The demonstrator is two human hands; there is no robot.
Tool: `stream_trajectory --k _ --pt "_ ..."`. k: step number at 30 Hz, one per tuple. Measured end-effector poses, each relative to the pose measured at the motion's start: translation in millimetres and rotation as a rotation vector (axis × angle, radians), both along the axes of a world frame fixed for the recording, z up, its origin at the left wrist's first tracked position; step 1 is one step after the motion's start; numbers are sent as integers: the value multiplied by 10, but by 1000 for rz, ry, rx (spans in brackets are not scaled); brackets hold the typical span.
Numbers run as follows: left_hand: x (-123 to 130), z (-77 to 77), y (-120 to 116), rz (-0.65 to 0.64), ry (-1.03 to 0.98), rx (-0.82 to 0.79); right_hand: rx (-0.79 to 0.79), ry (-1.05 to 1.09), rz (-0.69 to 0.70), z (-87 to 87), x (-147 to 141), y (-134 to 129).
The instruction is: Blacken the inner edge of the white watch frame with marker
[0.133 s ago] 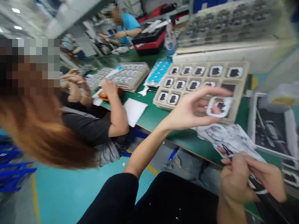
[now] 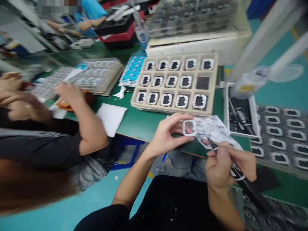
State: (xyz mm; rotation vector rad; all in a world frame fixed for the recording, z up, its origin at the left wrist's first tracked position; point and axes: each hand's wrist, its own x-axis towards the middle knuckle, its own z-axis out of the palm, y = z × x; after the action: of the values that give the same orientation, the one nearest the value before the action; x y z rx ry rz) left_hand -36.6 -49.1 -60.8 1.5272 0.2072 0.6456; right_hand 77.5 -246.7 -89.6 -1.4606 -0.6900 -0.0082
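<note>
My left hand (image 2: 166, 133) pinches a small white square frame (image 2: 184, 128) with rounded corners by its edge, thumb below and fingers above. Wrapped round a black marker pen (image 2: 251, 192), my right hand (image 2: 222, 163) points the pen's dark tip up and left, toward the frame but apart from it. Beneath the hands lies a crumpled grey-and-white cloth (image 2: 211, 125). Just beyond, a beige compartment tray (image 2: 171, 110) holds several similar white frames on dark pads. One compartment at its right side shows only a dark pad (image 2: 202, 83).
To the right stand a white box (image 2: 258, 128) with pens and a bottle in it, and a clear tray (image 2: 290, 134) of white frames. Blue sheets (image 2: 132, 70) and stacked trays (image 2: 101, 75) lie left. A co-worker's arm (image 2: 92, 128) rests near a white cloth (image 2: 112, 118).
The view has swung right and down. My left hand has brought the white frame away from the tray, closer to the marker pen. Both hands keep their holds.
</note>
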Motion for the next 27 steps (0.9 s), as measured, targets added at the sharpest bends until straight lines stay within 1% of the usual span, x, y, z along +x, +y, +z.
stream_trajectory --k 1,3,6,8,11,16,20,24,27 --pt "-46 -89 -103 21 42 -15 -20 -17 -22 21 -26 11" --pt "-96 -188 -259 66 102 24 -6 -63 -35 40 -51 53" --pt "-104 -215 -371 101 119 137 87 -123 40 62 -63 152" --pt "-91 -208 -387 111 109 208 101 -123 82 76 -69 209" --pt "-79 -200 -383 128 115 301 56 -95 103 83 -76 237" --pt "-83 -193 -396 172 131 422 -2 -101 66 88 -79 219" --pt "-76 -186 -419 210 135 474 6 -129 61 116 -77 241" --pt "-61 -189 -430 239 123 519 -45 -175 33 136 -79 257" --pt "-56 -199 -430 246 113 523 -51 -168 32 139 -78 251"
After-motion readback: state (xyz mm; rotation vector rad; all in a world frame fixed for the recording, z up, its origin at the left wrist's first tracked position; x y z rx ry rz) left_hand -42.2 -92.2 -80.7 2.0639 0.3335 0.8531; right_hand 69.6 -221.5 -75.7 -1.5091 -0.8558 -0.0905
